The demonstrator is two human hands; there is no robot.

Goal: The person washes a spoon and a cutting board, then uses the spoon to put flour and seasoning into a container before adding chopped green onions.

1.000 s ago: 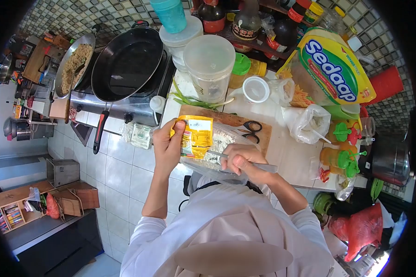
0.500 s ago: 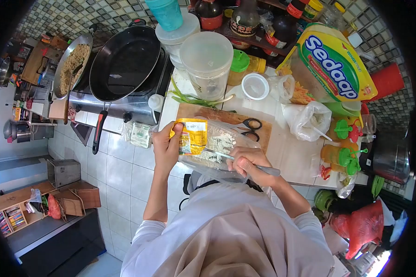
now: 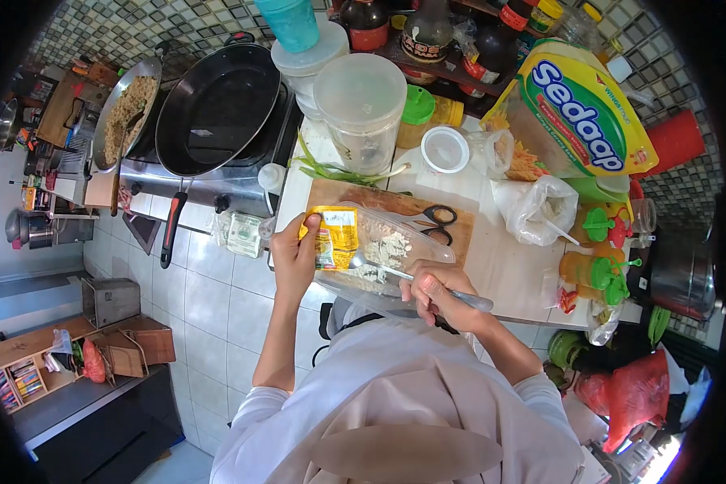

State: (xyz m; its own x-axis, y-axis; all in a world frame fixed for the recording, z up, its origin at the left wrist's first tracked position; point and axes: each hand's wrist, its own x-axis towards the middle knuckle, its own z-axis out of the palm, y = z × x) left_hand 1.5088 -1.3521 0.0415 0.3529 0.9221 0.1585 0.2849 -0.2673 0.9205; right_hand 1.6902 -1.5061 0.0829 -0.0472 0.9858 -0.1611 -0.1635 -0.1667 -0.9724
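Observation:
My left hand (image 3: pixel 296 252) pinches a yellow seasoning sachet (image 3: pixel 336 236) by its left edge, above a clear plastic container (image 3: pixel 427 244). Pale, crumbly food (image 3: pixel 389 248) lies in that container. In my right hand (image 3: pixel 440 292) is a metal spoon (image 3: pixel 477 302), gripped along its handle. Its bowl points left and overlaps the sachet's lower right corner in this view. Behind the container, black-handled scissors (image 3: pixel 440 214) rest on a wooden cutting board (image 3: pixel 339 194).
A black frying pan (image 3: pixel 218 113) sits on the stove at left, beside a pan of brownish food (image 3: pixel 129 113). Spring onions (image 3: pixel 331 171) lie behind the board near a tall clear canister (image 3: pixel 361 113). A plastic bag (image 3: pixel 540 210) and green-lidded bottles (image 3: pixel 597 274) stand at right.
The sachet and my left hand have shifted very slightly. The spoon's bowl now shows more at the sachet's corner, and my right hand's fingers have loosened a little along the handle.

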